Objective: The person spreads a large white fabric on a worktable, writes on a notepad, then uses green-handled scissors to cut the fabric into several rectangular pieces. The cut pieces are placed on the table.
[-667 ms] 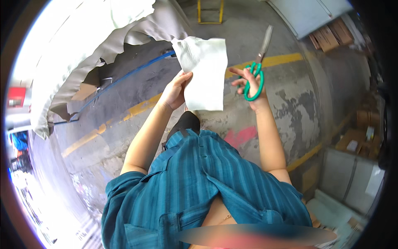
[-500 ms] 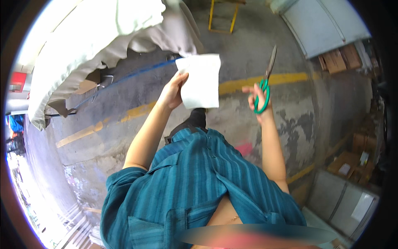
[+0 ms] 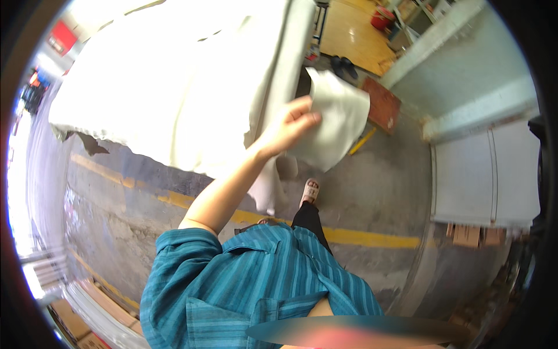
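Note:
A pale, limp, roughly rectangular sheet (image 3: 340, 119), cloth or paper I cannot tell which, hangs from my left hand (image 3: 289, 127). Thumb and fingers pinch its left edge, and its lower part curves and is a little blurred. Just left of that hand lies a large white cloth-like covering (image 3: 192, 87), spread over a raised surface, with its edge drooping at the near side. A loose pale fold or roll (image 3: 267, 185) hangs down below my left forearm. Neither my right hand nor the scissors shows at this moment.
Beyond the sheet stands a reddish-brown stool (image 3: 382, 106) with a yellow leg. Dark shoes (image 3: 344, 66) and a red bucket (image 3: 382, 17) are farther off. Pale cabinets (image 3: 488, 177) line the right, with cardboard boxes (image 3: 467, 235) beside them. A yellow line (image 3: 372, 238) crosses the concrete floor.
My left hand has reached farther out and right with the sheet. My right hand, holding green-handled scissors, has left the view. The white covering now fills more of the picture; a foot shows below.

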A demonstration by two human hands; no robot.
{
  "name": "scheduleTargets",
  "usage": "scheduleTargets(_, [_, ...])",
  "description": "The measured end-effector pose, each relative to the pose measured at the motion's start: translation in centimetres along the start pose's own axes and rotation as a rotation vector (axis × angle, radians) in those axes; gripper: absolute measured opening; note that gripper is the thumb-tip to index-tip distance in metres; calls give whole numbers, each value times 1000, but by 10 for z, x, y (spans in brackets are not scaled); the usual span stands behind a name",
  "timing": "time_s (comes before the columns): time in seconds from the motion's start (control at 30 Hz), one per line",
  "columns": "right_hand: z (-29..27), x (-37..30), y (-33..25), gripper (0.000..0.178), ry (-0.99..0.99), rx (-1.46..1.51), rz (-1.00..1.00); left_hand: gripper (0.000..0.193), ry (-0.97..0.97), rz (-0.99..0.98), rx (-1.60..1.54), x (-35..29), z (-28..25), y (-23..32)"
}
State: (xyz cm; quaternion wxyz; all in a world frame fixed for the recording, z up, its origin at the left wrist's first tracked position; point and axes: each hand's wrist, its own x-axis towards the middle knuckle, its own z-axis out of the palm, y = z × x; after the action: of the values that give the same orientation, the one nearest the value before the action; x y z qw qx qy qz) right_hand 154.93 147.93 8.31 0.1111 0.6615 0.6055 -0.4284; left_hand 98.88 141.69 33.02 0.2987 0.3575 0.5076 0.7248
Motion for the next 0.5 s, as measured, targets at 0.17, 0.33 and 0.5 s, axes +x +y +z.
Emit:
scheduleTargets(0.17, [-88,149,-121,23,-28,-213,-31,16,848,652,-66,139,-123,12])
scheduleTargets(0.33, [-190,300,-290,22,57,-212,-80,33,1443,352,-515,175,-284,-26])
scheduleTargets(0.5, [-247,424,-482,18,80,40,-333,52,1432,11,-169,149,-337,-96])
